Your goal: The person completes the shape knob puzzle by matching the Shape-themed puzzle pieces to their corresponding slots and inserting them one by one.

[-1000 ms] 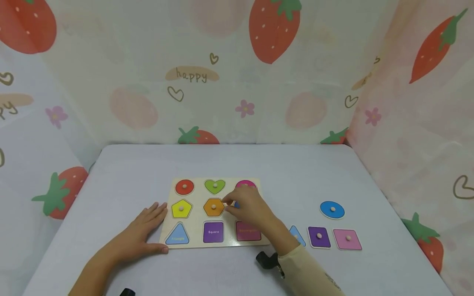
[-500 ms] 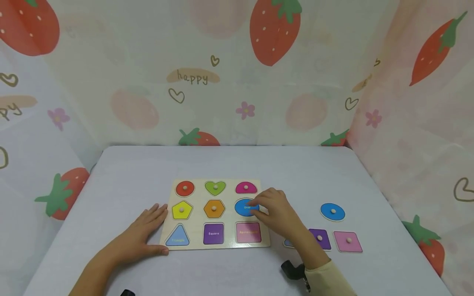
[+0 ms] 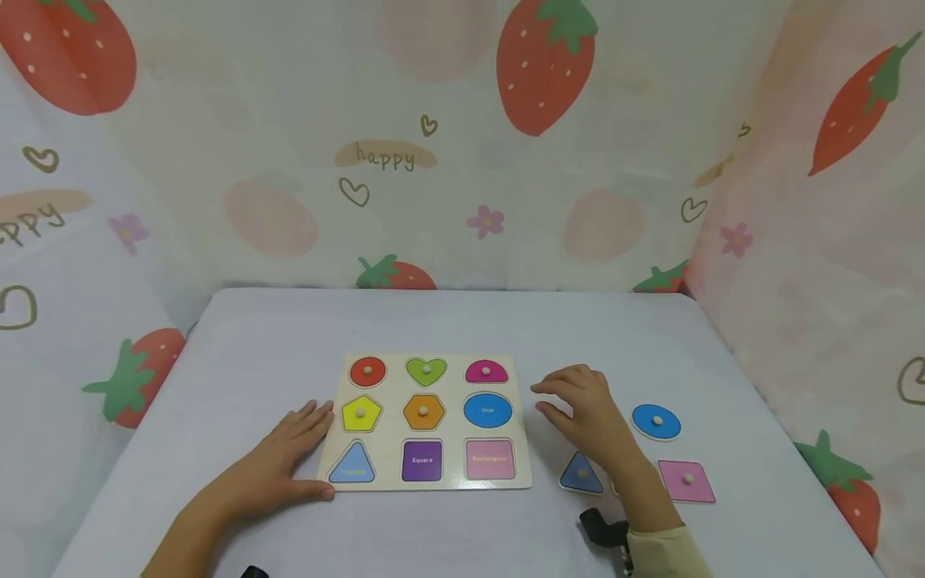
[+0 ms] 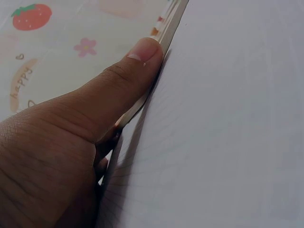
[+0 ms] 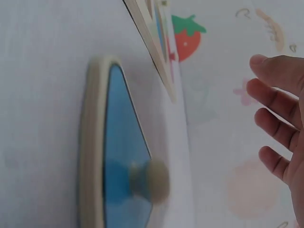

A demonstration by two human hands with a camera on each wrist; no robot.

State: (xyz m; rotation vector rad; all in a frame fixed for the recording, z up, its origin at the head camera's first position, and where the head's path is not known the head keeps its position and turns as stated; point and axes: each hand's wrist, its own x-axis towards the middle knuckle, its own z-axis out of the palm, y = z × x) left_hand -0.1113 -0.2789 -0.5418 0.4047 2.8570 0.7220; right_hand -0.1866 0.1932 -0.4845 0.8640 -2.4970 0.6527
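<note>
A wooden shape puzzle board (image 3: 390, 433) lies on the table. My left hand (image 3: 282, 449) rests at its left edge with fingers extended, and the thumb (image 4: 121, 76) lies along the near edge. Knobbed pieces sit in the board: red circle (image 3: 359, 375), green heart, magenta semicircle (image 3: 477, 376), yellow pentagon and orange hexagon (image 3: 433, 417). The oval (image 3: 480, 416), triangle, square and rectangle spots show printed shapes without knobs. Right of the board my right hand (image 3: 588, 413) hovers with fingers loosely bent, holding nothing. Below it lies a blue triangle piece (image 5: 121, 142).
Further right lie a blue oval piece (image 3: 668, 429) and a pink rectangle piece (image 3: 675, 475). My right forearm hides most of the purple square piece. A black wrist-camera mount (image 3: 603, 530) hangs by the right sleeve. A strawberry-print backdrop (image 3: 448, 177) surrounds the white table (image 3: 433, 321).
My right hand has moved right, from over the board's oval spot to beside the board, uncovering that side. The view has shifted slightly. My left hand stays at the edge.
</note>
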